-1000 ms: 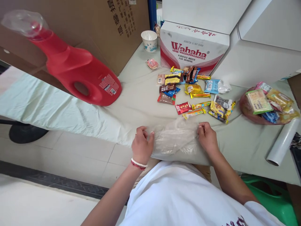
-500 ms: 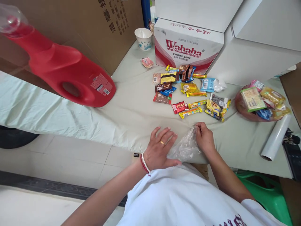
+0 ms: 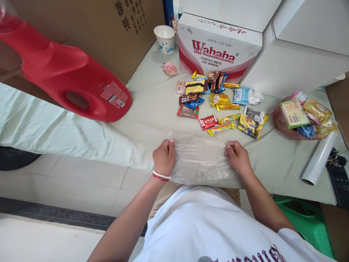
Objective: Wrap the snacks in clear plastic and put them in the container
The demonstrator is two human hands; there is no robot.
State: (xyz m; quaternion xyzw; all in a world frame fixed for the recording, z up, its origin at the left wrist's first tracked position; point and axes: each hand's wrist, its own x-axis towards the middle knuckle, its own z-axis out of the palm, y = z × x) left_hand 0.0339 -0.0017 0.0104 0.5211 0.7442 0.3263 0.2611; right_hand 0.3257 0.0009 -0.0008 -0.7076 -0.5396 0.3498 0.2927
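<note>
A sheet of clear plastic film (image 3: 200,160), which might be a flat bag, is stretched between my two hands at the table's front edge. My left hand (image 3: 164,157) is closed in a pinch on its left side, thumb up. On the other side my right hand (image 3: 239,156) pinches its upper right edge between thumb and fingers. Just beyond the film lie several wrapped snacks, among them a red packet (image 3: 208,122), a yellow stick packet (image 3: 221,129) and a brown packet (image 3: 188,111).
A large red jug (image 3: 73,80) stands at the left by a cardboard box. Behind the snacks are a Wahaha carton (image 3: 218,54) and a paper cup (image 3: 164,38). To the right sit a bowl (image 3: 280,123) of snacks, a white roll (image 3: 317,162) and a dark phone-like object (image 3: 338,185).
My left hand has moved left and closed from spread fingers into a pinch. The crumpled film is now pulled out wide and fairly flat. My right hand has stayed nearly in place.
</note>
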